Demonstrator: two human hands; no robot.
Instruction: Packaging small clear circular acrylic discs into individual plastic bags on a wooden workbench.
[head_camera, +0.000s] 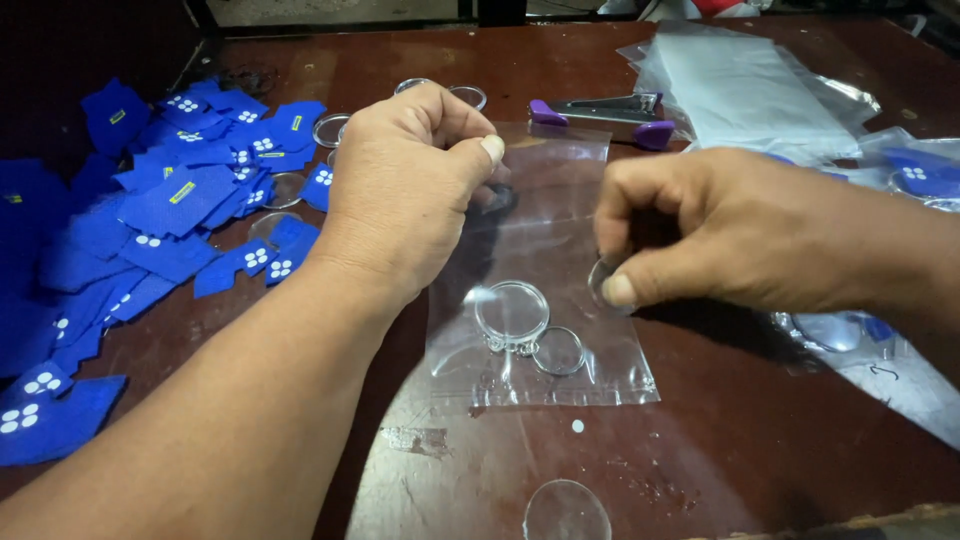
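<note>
Nearest the camera, a clear round disc lies alone on the dark red worktop. Just beyond it lies a clear plastic bag, flat on the worktop, with a clear round keyring piece and a metal split ring inside its lower part. The right hand is closed, pinching a small clear disc between thumb and forefinger at the bag's right edge. The left hand is curled shut, its fingertips gripping the bag's upper left part. To the left spreads a heap of blue fabric patches. Farther back lie a purple-handled stapler and a stack of clear bags.
</note>
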